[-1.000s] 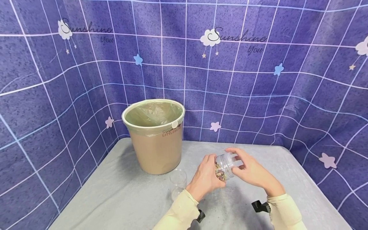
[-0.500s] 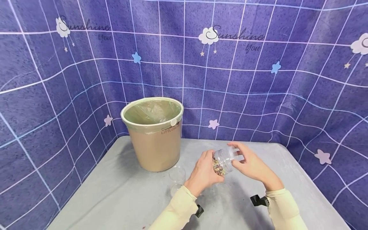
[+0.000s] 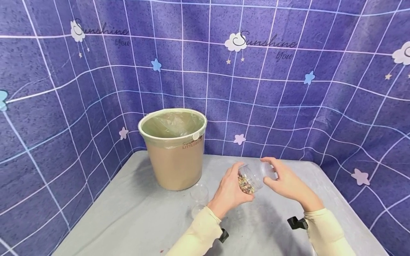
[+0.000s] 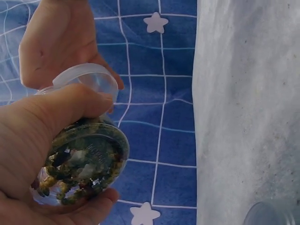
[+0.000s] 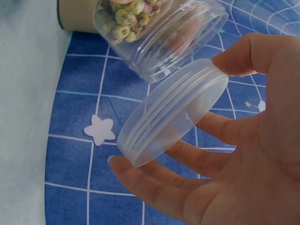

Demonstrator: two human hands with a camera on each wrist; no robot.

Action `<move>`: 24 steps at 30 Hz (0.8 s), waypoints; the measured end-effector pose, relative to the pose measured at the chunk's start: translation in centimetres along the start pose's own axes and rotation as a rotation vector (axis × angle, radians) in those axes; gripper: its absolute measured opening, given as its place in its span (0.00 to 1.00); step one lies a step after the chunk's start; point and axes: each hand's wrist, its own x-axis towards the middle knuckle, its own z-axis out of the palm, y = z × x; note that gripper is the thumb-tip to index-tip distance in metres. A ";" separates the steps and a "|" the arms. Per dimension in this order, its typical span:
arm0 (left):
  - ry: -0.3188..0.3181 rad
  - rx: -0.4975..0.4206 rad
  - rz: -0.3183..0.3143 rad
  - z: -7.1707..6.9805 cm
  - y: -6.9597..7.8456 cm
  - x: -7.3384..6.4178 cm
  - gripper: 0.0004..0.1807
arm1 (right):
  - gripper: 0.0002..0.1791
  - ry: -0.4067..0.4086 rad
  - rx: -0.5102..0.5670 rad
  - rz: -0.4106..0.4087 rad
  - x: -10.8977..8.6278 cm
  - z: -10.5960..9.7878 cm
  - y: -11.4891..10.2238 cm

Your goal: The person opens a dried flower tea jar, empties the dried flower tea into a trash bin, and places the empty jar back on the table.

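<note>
My left hand (image 3: 230, 188) grips a clear plastic jar (image 3: 251, 176) around its base end. Dried flower buds (image 5: 131, 18), yellowish with pink bits, lie in its lower part. The jar is tilted, its threaded mouth toward the right. My right hand (image 3: 285, 180) holds a translucent screw lid (image 5: 173, 112) at the edge between thumb and fingers. A small gap separates the lid from the jar's mouth in the right wrist view. In the left wrist view the jar's bottom faces the camera, with my left thumb (image 4: 70, 105) across its side.
Left of my hands stands a beige bin (image 3: 174, 163) with a green liner bag. A clear empty container (image 3: 199, 193) is on the grey table (image 3: 128, 213) between bin and left forearm. A purple-blue grid curtain (image 3: 256, 106) encloses the back and sides.
The lid has come away from the jar's mouth, moving right with my right hand. My left hand keeps hold of the tilted jar, nearly in place.
</note>
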 end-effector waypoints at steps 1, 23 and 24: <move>-0.001 -0.006 0.003 0.2 0.1 -0.1 0.57 | 0.31 0.003 -0.012 0.002 -0.2 -0.1 0.1; -0.059 -0.013 0.028 3.9 -0.5 -2.0 0.55 | 0.32 -0.064 -0.172 0.038 -4.0 0.5 2.6; -0.059 -0.017 0.024 4.0 -0.6 -2.0 0.55 | 0.32 -0.067 -0.173 0.043 -4.2 0.5 2.7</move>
